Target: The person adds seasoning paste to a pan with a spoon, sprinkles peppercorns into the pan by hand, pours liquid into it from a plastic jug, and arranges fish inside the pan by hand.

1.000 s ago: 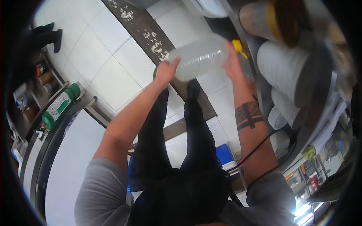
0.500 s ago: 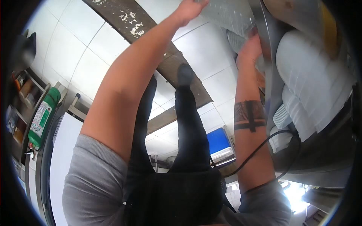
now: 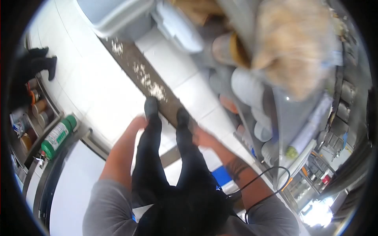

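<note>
My left hand point(image 3: 138, 122) is lowered beside my left shin, its fingers smeared by motion. Close to my right lower leg is my right hand point(image 3: 202, 137), also blurred, so its grip cannot be made out. No object shows clearly in either hand. Between the hands are my dark-trousered legs point(image 3: 147, 157) and dark shoes point(image 3: 151, 107).
Stacked white containers point(image 3: 252, 88) stand on a shelf to the right, under a metal counter holding a blurred clear bag of tan food point(image 3: 293, 47). A grey bin point(image 3: 122, 17) is ahead. Scraps point(image 3: 151, 86) litter a brown floor strip. Left: a green bottle point(image 3: 59, 135).
Both hands have come down and back from the shelf, where they were near clear plastic. The view has shifted, bringing in the bin, the countertop and another person's dark shoes at left.
</note>
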Demonstrator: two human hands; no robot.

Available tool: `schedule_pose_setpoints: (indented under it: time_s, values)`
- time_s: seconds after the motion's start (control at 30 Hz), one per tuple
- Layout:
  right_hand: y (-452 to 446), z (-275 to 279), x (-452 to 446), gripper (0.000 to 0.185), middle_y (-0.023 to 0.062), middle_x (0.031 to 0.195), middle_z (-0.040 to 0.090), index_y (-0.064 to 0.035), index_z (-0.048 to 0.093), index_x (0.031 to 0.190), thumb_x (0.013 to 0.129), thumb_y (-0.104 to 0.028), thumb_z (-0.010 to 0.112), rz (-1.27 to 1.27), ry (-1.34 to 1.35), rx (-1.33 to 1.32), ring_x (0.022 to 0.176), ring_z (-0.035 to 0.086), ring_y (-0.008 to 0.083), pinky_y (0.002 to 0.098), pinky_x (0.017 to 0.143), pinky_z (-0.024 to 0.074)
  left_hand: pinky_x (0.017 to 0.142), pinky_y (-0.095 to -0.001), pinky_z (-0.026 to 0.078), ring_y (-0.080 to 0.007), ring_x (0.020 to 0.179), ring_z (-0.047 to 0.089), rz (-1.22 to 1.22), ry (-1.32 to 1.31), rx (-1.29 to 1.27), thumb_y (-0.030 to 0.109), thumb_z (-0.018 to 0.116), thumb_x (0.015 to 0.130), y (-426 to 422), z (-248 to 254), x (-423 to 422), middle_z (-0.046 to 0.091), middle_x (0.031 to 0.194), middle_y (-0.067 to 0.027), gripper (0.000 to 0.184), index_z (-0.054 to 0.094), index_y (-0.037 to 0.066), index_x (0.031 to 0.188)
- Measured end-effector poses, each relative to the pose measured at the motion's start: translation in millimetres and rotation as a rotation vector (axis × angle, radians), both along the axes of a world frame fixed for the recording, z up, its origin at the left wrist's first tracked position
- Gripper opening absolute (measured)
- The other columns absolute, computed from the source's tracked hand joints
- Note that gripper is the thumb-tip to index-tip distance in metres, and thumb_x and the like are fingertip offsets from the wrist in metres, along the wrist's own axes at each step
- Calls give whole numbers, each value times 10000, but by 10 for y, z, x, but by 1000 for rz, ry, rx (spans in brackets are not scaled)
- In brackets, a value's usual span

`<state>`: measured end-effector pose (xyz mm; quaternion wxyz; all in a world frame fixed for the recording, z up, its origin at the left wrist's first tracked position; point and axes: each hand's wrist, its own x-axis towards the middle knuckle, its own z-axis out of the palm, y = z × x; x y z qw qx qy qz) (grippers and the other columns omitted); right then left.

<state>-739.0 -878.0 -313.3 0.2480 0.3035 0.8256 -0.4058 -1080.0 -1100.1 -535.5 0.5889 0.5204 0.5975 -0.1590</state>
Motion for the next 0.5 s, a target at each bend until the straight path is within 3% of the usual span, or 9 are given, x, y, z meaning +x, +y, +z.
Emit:
schedule_pose_setpoints:
  time_s: [0.07,0.1,0.13,0.23,0.3,0.33,0.4,0.47,0.5]
  values:
    - [-41,1087,-211,468,287,1199,598,26,582,1206,886,-314,565,190,-408,-507,1145,580,429,494,1003,468,1007,-457,462,-359,1147,615,17,242,-55,370,411,976,-1337,54,-382,676,1166,-211,470,724,22,1024]
    - [-221,1231,-9,456,273,1121,637,20,602,1171,888,-336,567,232,-401,-495,1073,615,430,495,939,493,1035,-462,448,-371,1170,605,113,255,-245,307,431,933,-1076,1279,-796,651,1221,-219,428,718,24,1076]
    - [-410,1364,209,448,259,1043,676,14,623,1136,891,-357,569,273,-393,-482,1001,650,430,496,875,518,1037,-464,450,-383,1188,591,128,326,-223,359,464,924,-1594,1273,-1034,640,1234,-229,446,712,29,1094]
    - [-472,1911,334,489,245,1129,654,-44,591,1229,936,-435,569,192,-328,-563,1062,635,379,471,896,502,1003,-470,478,-420,1125,611,232,415,-139,389,486,906,-2077,2106,-1694,652,1155,-277,496,707,-35,1038]
    - [-188,2733,-38,489,201,1275,624,-59,560,1332,933,-339,583,60,-330,-652,1127,625,353,429,960,490,1000,-468,471,-436,1086,620,440,488,-67,363,525,869,-1939,2650,-1985,663,1099,-282,461,715,-48,956]
    - [-199,2567,133,491,193,1282,627,-68,561,1342,936,-343,577,56,-208,-569,1147,618,358,429,974,484,1000,-468,471,-436,1086,620,459,514,-17,363,525,869,-1782,2735,-2125,663,1099,-282,461,715,-48,956]
    - [-148,2491,366,494,185,1289,631,-76,561,1352,940,-347,570,54,-68,-472,1166,611,363,430,989,478,633,-416,567,-285,738,708,1068,441,135,199,566,881,-1637,2853,-2245,718,856,-166,278,707,-31,947]
    - [3,2718,281,511,173,1298,633,-94,554,1375,945,-368,570,-35,-39,-266,1184,604,366,419,1008,467,865,-476,529,-426,937,667,1077,355,322,299,574,845,-1244,2969,-2316,684,943,-291,371,726,-35,899]
    - [70,2863,220,517,174,1284,641,-93,566,1366,943,-390,577,-99,-49,-207,1188,602,365,416,1013,465,816,-461,543,-394,878,683,1202,302,316,282,586,850,-967,3070,-2292,692,922,-279,352,725,-34,917]
